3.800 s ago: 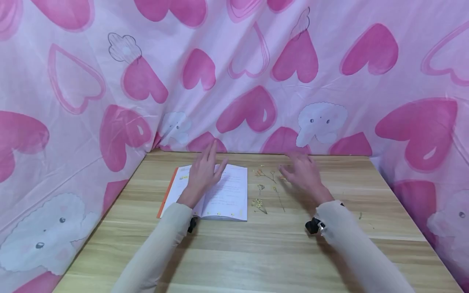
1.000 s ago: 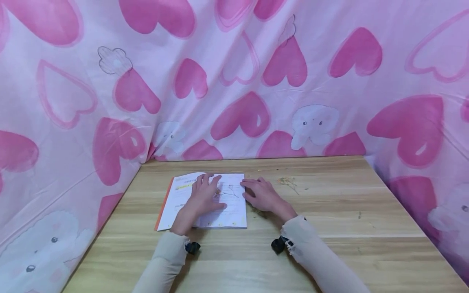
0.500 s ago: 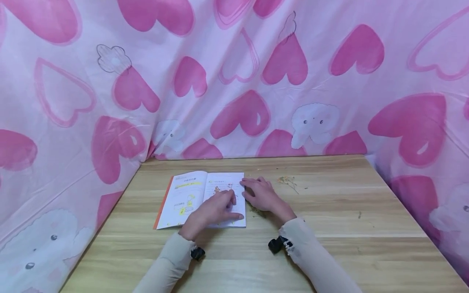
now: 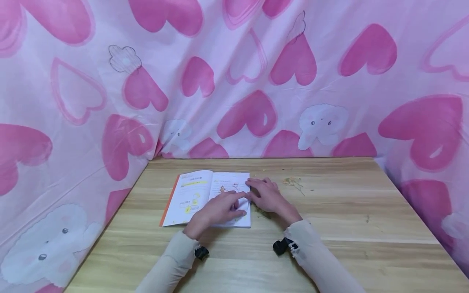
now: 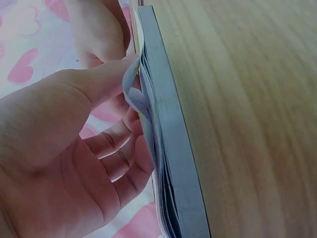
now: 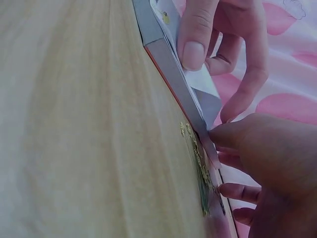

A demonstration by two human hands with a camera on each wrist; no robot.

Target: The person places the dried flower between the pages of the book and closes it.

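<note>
An open book with an orange cover edge lies at the left of the table. My left hand lies over its right page, thumb pressing the paper and index finger reaching the right edge; the remaining fingers are bent. In the right wrist view a lifted page buckles between that hand and my right hand. My right thumb and fingertips pinch at the book's right edge. A dried flower sprig with thin stems lies on the right page, partly hidden by my left hand.
Another dried sprig lies on the wooden table to the right. Dried yellow flowers lie close beside the book, near my right hand. Pink heart-print cloth hangs behind and along both sides.
A sprig from the right of the book now lies on its right page. My left hand has slid right and nearer, its index reaching the page edge. Lately my right hand has stayed there.
</note>
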